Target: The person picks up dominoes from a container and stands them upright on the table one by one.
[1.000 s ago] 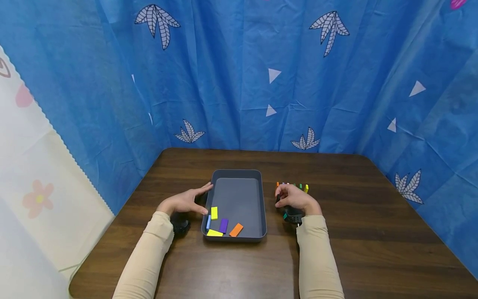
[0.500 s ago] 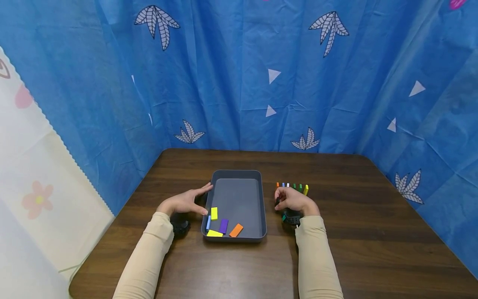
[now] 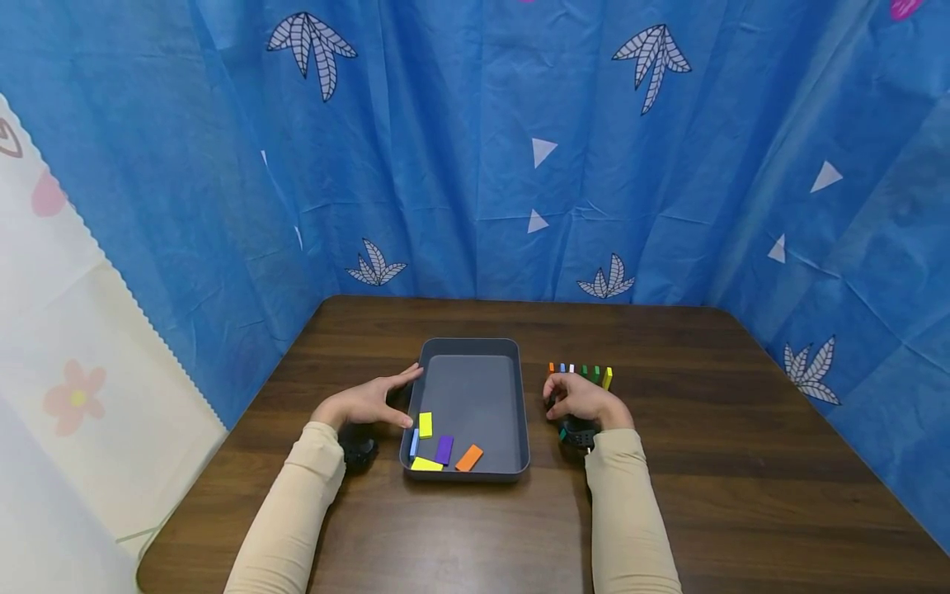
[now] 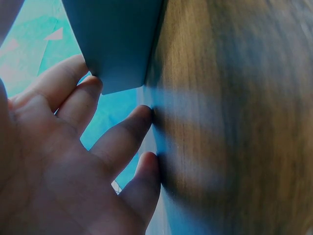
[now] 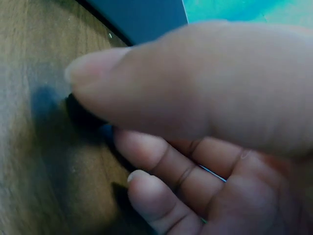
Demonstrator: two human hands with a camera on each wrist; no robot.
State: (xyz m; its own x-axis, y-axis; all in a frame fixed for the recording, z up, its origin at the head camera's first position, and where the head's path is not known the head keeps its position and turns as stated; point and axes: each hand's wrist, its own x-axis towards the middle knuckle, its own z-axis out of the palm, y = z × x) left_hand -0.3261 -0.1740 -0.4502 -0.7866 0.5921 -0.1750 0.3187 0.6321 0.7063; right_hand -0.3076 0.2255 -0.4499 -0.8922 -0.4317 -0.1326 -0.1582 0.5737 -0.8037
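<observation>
My left hand (image 3: 369,402) rests its spread fingers against the left wall of a dark grey tray (image 3: 525,412). Its fingertips touch the tray's outer corner in the left wrist view. In the tray's near left part lie a purple block (image 3: 444,450), an orange block (image 3: 469,458), a blue block (image 3: 414,444) and two yellow blocks, one of them flat (image 3: 425,425). Right of the tray, my right hand (image 3: 582,398) pinches a small black block (image 5: 83,112) between thumb and fingers, low over the tabletop. The thumb hides most of it.
Behind my right hand stands a row of several small blocks, from an orange block (image 3: 552,368) at its left end to a yellow block (image 3: 608,378) at its right. A brown wooden table (image 3: 460,528) carries everything. Blue curtains (image 3: 460,165) hang behind.
My right hand has moved slightly left and nearer to me with the black block, uncovering more of the row behind. The left hand and the tray's blocks look unmoved.
</observation>
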